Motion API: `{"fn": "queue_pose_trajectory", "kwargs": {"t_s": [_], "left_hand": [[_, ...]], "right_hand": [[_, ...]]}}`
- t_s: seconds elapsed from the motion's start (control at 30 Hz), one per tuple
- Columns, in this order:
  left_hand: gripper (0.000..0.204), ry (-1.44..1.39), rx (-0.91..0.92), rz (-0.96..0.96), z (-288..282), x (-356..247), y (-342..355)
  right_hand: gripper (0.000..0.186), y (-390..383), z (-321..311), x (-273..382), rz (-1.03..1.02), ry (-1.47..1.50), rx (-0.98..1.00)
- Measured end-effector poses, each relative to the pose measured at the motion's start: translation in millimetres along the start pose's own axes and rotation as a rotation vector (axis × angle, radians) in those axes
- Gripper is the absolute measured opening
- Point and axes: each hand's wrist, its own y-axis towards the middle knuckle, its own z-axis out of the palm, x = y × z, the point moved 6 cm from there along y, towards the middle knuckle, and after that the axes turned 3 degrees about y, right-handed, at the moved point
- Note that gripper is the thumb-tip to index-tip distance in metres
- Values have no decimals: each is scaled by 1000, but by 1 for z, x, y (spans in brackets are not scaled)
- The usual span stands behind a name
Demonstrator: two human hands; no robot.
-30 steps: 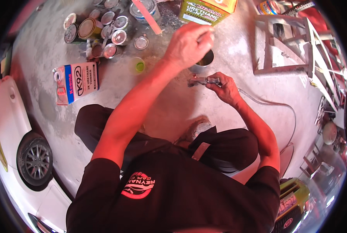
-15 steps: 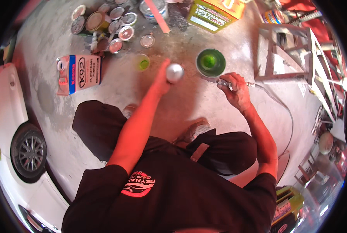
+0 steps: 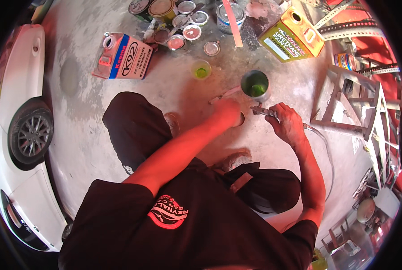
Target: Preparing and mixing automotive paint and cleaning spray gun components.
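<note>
My right hand (image 3: 287, 122) is wrapped round the metal handle of a spray gun (image 3: 267, 112), and an air hose (image 3: 327, 139) trails from it toward me. Just beyond the gun, touching it or joined to it, is a metal paint cup (image 3: 255, 85) with green paint inside. My left hand (image 3: 227, 111) is closed, back of the hand up, near the gun. A dark round rim (image 3: 241, 119) shows at its fingertips, part of a silver cup-shaped piece mostly hidden by the hand. A thin pale stick-like tool (image 3: 223, 95) lies beyond my left hand.
A clear cup (image 3: 201, 69) with green liquid stands ahead. Left of it is a rectangular thinner can (image 3: 124, 58); ahead right, a yellow-green can (image 3: 293, 36). Several paint tins (image 3: 193, 32) cluster far off. A metal stand (image 3: 349, 101) is at right, a white car (image 3: 23, 112) at left.
My left hand has come nearer to me and toward the spray gun, turning the silver piece so its dark rim shows. The green paint cup now appears tilted. The whole view has shifted.
</note>
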Motion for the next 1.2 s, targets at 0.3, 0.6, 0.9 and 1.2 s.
{"fn": "queue_pose_trajectory", "kwargs": {"t_s": [0.3,0.6,0.9,1.2], "left_hand": [[95,-107,-464,-501,-89,115,-31],[93,-347,-693,-160,-56,128,20],[78,-194,-712,171,-82,36,19],[82,-194,-639,247,-76,-1,18]], "right_hand": [[27,37,0,17,-2,-149,49],[32,20,-6,20,0,-292,25],[23,7,-15,19,37,-540,-1],[4,-3,-4,20,51,-768,65]]}}
